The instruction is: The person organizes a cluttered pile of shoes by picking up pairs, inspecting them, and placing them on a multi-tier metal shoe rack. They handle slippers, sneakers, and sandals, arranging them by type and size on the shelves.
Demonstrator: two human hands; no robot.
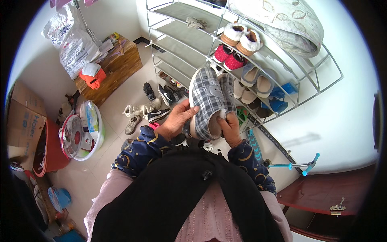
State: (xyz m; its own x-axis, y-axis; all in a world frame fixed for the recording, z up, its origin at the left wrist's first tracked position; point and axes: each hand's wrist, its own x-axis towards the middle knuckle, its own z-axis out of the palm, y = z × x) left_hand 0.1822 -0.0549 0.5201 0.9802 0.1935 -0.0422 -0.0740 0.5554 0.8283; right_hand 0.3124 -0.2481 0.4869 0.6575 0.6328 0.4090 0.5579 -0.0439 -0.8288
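Between my hands is a pair of grey plaid slippers (pixel 208 96) with a bear face on the uppers and pale fleece lining. My left hand (pixel 180 115) grips the side of the nearer slipper, thumb on the plaid cloth. At the heel end, my right hand (pixel 230 128) clasps the pair where the two slippers meet. Behind them rises a metal-tube shoe rack (pixel 181 33) with grey cloth shelves. Its right half holds fleece-topped brown shoes (pixel 240 37), red dotted shoes (pixel 229 57), grey-blue slippers (pixel 257 78) and blue footwear (pixel 279 96).
Several loose shoes (pixel 157 115) lie on the tiled floor left of my hands. Farther left are a wooden block (pixel 121 66), a fan (pixel 72 136), a white tub (pixel 101 133) and a cardboard box (pixel 27 118). A blue-handled scooter (pixel 297 165) leans at right near a dark red cabinet (pixel 320 190).
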